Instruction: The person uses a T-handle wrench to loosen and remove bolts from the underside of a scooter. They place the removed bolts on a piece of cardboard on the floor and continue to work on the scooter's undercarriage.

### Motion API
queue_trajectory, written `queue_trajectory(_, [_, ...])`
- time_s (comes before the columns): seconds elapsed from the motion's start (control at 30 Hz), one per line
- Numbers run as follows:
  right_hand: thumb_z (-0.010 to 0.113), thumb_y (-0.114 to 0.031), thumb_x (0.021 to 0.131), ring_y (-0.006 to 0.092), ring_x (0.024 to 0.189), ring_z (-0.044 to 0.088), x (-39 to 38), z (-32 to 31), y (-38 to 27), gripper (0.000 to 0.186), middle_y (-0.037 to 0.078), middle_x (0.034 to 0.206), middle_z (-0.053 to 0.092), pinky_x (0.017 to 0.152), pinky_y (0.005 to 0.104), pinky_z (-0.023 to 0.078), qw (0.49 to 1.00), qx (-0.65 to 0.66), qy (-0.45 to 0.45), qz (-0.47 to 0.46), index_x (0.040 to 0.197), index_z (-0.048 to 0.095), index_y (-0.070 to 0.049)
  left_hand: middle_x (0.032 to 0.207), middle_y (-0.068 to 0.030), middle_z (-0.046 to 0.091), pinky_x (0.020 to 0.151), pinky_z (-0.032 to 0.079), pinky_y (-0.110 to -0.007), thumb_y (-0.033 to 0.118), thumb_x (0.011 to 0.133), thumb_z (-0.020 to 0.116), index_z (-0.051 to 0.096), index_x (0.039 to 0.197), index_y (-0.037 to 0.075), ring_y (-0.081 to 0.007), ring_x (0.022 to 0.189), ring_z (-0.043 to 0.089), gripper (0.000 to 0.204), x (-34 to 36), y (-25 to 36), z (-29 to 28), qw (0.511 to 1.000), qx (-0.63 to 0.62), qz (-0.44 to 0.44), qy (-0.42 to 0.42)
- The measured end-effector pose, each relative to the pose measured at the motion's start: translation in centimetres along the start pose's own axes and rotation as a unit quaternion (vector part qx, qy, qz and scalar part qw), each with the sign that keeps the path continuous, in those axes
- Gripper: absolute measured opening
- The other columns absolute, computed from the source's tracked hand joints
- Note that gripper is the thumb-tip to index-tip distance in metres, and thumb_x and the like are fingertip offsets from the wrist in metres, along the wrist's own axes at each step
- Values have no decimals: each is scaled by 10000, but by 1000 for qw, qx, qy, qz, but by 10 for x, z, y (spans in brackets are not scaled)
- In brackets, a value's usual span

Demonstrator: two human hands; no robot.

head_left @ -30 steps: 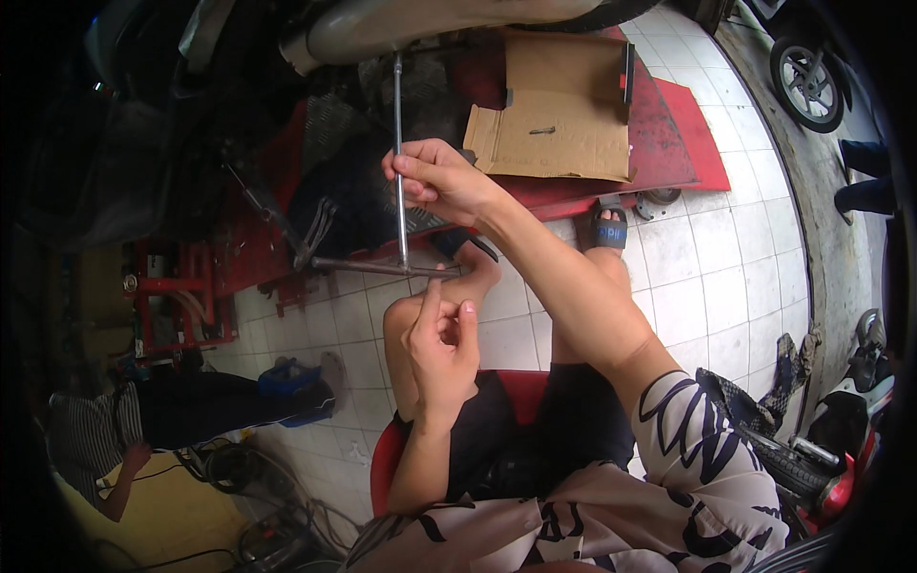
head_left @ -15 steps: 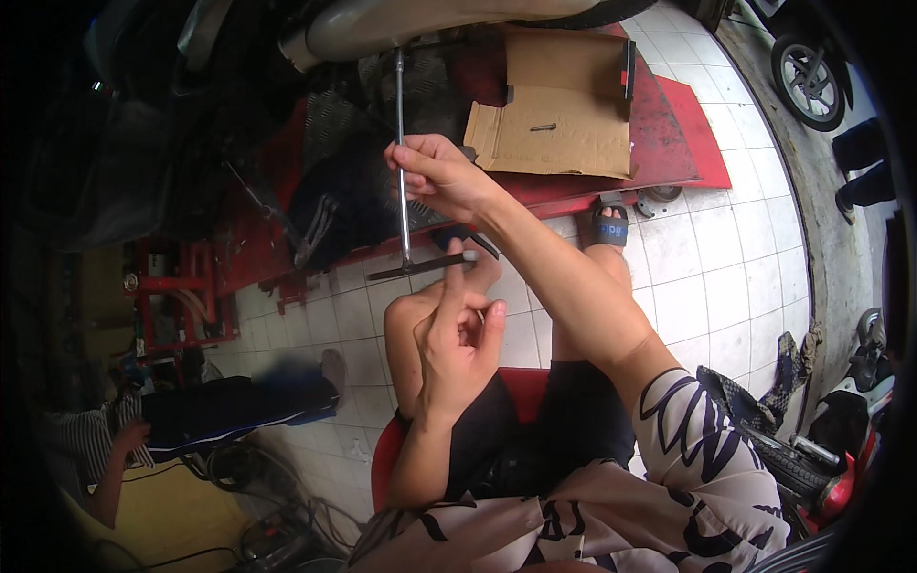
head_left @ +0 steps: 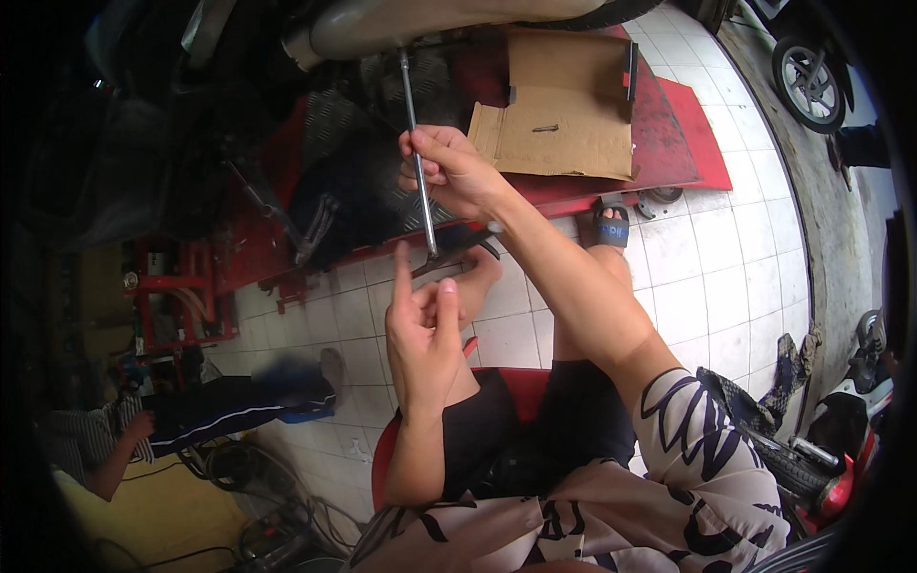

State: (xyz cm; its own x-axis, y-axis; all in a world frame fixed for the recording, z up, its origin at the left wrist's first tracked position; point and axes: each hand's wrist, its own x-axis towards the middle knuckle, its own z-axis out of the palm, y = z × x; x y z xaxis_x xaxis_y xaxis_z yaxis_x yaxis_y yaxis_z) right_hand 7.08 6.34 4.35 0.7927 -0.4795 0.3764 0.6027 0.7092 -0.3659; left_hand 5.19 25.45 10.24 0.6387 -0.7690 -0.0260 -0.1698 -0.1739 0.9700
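My right hand (head_left: 457, 172) is closed round the long steel shaft of a T-handle wrench (head_left: 424, 218), which runs up to just beneath the pale silencer (head_left: 401, 21) of a motorbike; the far tip's exact contact is unclear. The wrench's dark crossbar sits at the lower end, tilted and partly behind my forearm. My left hand (head_left: 423, 339) holds nothing, below the crossbar, index finger stretched up near it, thumb raised and other fingers curled. A small dark metal piece (head_left: 544, 128) lies on opened cardboard packaging (head_left: 564, 86) beyond my right hand.
A red platform (head_left: 669, 148) carries the motorbike and cardboard. My sandalled feet stand on white tiles (head_left: 688, 267). A person in striped top (head_left: 95, 439) is at left, near hoses; red metal equipment (head_left: 177, 296) stands behind. Motorbike parts and another person's leg (head_left: 860, 143) are at right.
The crossbar has swung to a steeper diagonal and the shaft's lower end has shifted right, along with my right hand. My left hand went rightward, then back left, index finger raised.
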Motion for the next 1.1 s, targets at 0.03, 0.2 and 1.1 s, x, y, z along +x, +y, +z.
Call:
queue_trajectory(0.03, [588, -229, 937, 27, 492, 304, 0, 1, -1, 214, -63, 581, 424, 534, 191, 302, 1000, 11, -9, -4, 879, 563, -25, 645, -6, 522, 550, 378, -171, 30, 905, 529, 226, 1451, -35, -38, 577, 455, 628, -2, -2, -4, 997, 32, 17, -69])
queue_trajectory(0.2, [577, -250, 943, 25, 490, 289, 2, 2, 1, 235, -73, 578, 409, 530, 202, 293, 1000, -3, 8, -1, 893, 573, -20, 645, -18, 539, 568, 393, -171, 49, 908, 536, 275, 1432, -48, -51, 573, 467, 593, 0, 10, -23, 971, 31, 76, -223])
queue_trajectory(1.1, [596, -239, 932, 23, 502, 317, 4, -1, 1, 200, -78, 584, 408, 551, 196, 307, 999, -4, 27, -31, 883, 595, -46, 663, -29, 554, 481, 297, -142, 116, 954, 486, 190, 1466, -14, -19, 514, 396, 606, -12, 9, -4, 995, -92, 13, -46])
